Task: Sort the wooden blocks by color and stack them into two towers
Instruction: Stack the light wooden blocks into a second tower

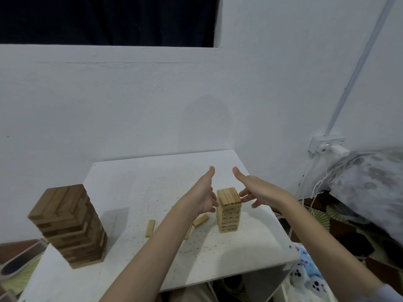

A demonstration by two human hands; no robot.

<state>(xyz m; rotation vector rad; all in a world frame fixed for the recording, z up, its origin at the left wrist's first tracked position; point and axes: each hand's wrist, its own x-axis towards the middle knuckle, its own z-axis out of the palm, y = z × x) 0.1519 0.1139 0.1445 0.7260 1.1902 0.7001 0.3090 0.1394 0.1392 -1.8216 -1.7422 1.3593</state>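
Observation:
A tall tower of dark brown wooden blocks [69, 225] stands at the front left of the white table [135, 175]. A smaller tower of light wooden blocks [229, 211], with numbers printed on their sides, stands right of centre. My left hand [204, 196] is against the light tower's left side, fingers touching its upper blocks, thumb pointing up. My right hand [253, 189] is at the tower's right side, fingers straight and touching near the top. Three loose light blocks lie left of that tower: one [150, 228], one [200, 220], and one [188, 232] partly hidden by my left forearm.
The table stands against a white wall, its front edge close to me. A patterned pillow [370, 184] and a wall socket [327, 144] with cables are at the right. A plastic bag [309, 277] sits at the table's right front corner. A dark object lies on the floor at left.

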